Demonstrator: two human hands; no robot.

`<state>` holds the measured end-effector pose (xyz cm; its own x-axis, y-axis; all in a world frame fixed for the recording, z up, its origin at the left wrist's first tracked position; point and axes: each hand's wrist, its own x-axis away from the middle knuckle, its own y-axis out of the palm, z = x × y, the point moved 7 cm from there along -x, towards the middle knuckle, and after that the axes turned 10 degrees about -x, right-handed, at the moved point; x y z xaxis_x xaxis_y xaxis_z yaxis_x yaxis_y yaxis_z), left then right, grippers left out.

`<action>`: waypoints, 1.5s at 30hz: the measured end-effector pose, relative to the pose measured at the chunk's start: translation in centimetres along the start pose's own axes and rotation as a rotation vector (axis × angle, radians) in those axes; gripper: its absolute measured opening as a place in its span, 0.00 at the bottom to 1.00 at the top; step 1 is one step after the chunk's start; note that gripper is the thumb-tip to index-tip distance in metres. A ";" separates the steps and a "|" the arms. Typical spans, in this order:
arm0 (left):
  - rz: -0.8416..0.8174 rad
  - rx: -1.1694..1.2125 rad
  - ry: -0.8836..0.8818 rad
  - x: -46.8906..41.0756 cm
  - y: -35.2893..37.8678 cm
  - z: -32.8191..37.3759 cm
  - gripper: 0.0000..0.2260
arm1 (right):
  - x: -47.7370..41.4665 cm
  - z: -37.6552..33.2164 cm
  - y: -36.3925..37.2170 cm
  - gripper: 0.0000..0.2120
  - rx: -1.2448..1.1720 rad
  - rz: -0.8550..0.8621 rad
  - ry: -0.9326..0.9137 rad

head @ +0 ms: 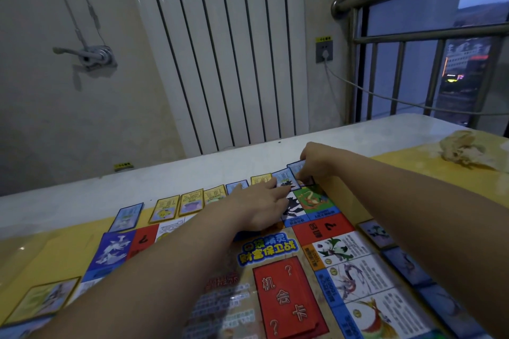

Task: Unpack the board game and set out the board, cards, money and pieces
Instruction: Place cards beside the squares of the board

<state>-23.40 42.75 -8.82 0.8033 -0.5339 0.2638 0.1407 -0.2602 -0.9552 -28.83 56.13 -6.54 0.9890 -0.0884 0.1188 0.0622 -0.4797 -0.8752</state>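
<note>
The colourful printed game board point(286, 270) lies flat on the yellow desk point(41, 250), filling the lower frame. A row of yellow- and blue-bordered cards point(190, 202) lines its upper edge. At centre frame the right hand point(316, 162) pinches a blue-bordered end card point(296, 167), and the left hand point(259, 206), its fingers stretched out, touches the neighbouring blue card point(283, 177).

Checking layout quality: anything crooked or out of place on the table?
Two blue cards at the row's right end overlap and sit tilted, unlike the others; the right hand pinches one, the left hand touches the other. A crumpled pale wad lies at the table's far right, apart from the board.
</note>
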 end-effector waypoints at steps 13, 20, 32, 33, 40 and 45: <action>-0.012 0.018 -0.031 -0.6 0.1 0.3 0.23 | 1.1 0.8 -0.9 0.24 -0.130 0.131 -0.048; -0.012 0.013 -0.033 -1.0 0.2 0.2 0.23 | 0.9 0.4 0.0 0.22 -0.111 0.119 -0.108; 0.083 0.060 -0.060 -0.2 -0.7 -1.2 0.23 | 2.8 -1.6 1.2 0.23 0.234 -0.037 -0.190; 0.080 0.052 -0.070 -0.1 -0.8 -1.6 0.23 | 3.5 -1.8 1.4 0.23 0.243 -0.080 -0.218; -0.054 -0.035 -0.081 0.7 0.4 -2.1 0.23 | 5.8 -1.2 3.4 0.23 0.309 -0.250 -0.242; -0.062 -0.025 -0.100 0.3 0.8 -1.9 0.25 | 5.5 -1.0 4.4 0.25 0.424 -0.299 -0.264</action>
<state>-24.17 40.88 -9.26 0.8475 -0.4333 0.3064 0.1784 -0.3111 -0.9335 -23.22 52.68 -9.28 0.9167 0.2443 0.3162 0.3384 -0.0540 -0.9394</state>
